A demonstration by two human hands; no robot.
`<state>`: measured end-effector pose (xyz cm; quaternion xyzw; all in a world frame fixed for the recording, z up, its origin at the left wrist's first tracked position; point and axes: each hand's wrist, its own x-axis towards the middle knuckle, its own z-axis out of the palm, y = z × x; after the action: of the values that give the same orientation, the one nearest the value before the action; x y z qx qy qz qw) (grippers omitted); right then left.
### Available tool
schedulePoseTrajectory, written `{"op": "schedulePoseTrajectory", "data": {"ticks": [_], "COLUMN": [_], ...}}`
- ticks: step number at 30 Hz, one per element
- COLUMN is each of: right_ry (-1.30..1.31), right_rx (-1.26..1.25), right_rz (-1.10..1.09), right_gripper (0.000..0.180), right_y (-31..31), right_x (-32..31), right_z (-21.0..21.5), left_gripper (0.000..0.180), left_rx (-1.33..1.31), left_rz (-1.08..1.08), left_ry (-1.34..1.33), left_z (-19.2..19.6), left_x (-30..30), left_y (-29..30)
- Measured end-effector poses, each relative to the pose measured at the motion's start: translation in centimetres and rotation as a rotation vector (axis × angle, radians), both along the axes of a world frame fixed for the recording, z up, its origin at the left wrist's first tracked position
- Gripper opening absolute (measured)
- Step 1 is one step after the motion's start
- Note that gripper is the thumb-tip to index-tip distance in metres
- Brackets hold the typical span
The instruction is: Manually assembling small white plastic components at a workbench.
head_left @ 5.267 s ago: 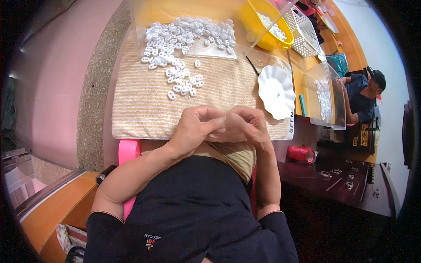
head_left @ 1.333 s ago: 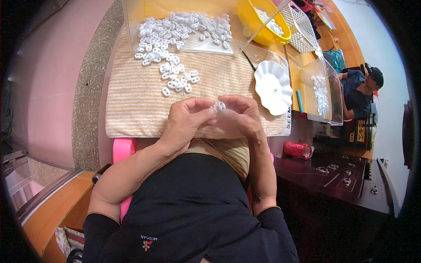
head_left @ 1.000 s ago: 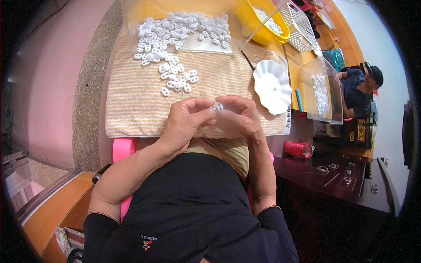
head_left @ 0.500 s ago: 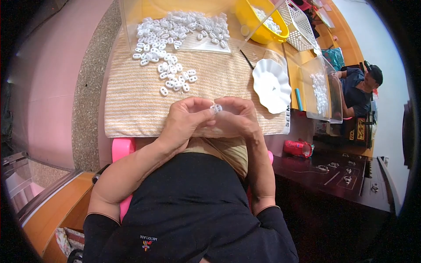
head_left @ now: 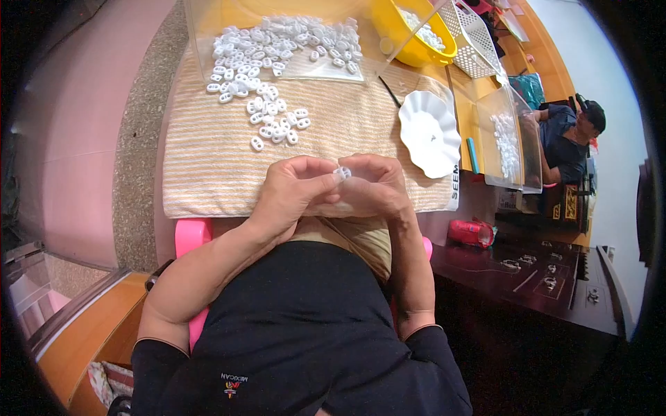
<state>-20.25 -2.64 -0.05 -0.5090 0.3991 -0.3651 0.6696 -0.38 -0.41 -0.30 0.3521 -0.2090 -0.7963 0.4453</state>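
A small white oval plastic piece with two holes [head_left: 342, 173] is pinched between both hands over the near edge of the striped towel [head_left: 208, 170]. My left hand [head_left: 295, 191] grips it from the left with thumb and forefinger. From the right, my right hand [head_left: 378, 184] holds the same piece, fingertips closed on it. Fingers partly cover the piece, so its finer details are hidden. Beyond my hands, a loose group of similar white two-hole pieces [head_left: 277, 123] lies on the towel, trailing from a larger heap [head_left: 277, 41] in a clear bin.
To the right on the towel sits a white wavy-edged dish [head_left: 430, 135] with small dark bits, beside a thin black stick [head_left: 390, 91]. A yellow basin [head_left: 385, 24] and white perforated basket [head_left: 472, 41] stand behind. At right, a person [head_left: 565, 139] sits by another clear bin [head_left: 524, 177].
Both hands stay almost in place, still pinching the white piece. The view has shifted very slightly; nothing else visibly differs.
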Motion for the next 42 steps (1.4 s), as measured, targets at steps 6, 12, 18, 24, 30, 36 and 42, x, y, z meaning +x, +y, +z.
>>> {"op": "schedulePoseTrajectory", "data": {"ticks": [6,12,18,24,30,36,42], "right_ry": [0.010,-0.027,-0.038,-0.142,-0.040,-0.121,-0.141], "right_rx": [0.050,0.033,0.055,0.178,0.035,-0.115,-0.152], "right_rz": [-0.007,0.001,-0.009,-0.053,-0.046,0.047,0.013], "right_gripper": [0.027,0.027,0.027,0.028,0.028,0.028,0.027], "right_y": [0.1,0.3,0.3,0.6,0.4,-0.1,-0.1], "right_x": [0.0,-0.1,-0.2,0.4,0.1,0.2,0.3], "right_z": [0.1,-0.1,-0.3,1.0,0.0,0.1,-0.3], "left_gripper": [0.015,0.017,0.016,0.016,0.017,0.014,0.011], "left_rx": [0.015,0.009,0.012,0.037,0.071,0.083,0.044], "left_rz": [-0.007,-0.021,-0.031,-0.047,-0.054,-0.066,-0.098], "left_ry": [-0.001,0.015,0.021,0.083,0.191,0.252,0.297], "left_z": [0.4,0.4,0.5,0.2,0.1,0.4,0.3], "left_x": [0.0,0.1,0.1,0.1,0.0,0.0,0.0], "left_y": [0.1,0.1,0.1,0.0,0.0,-0.2,-0.2]}}
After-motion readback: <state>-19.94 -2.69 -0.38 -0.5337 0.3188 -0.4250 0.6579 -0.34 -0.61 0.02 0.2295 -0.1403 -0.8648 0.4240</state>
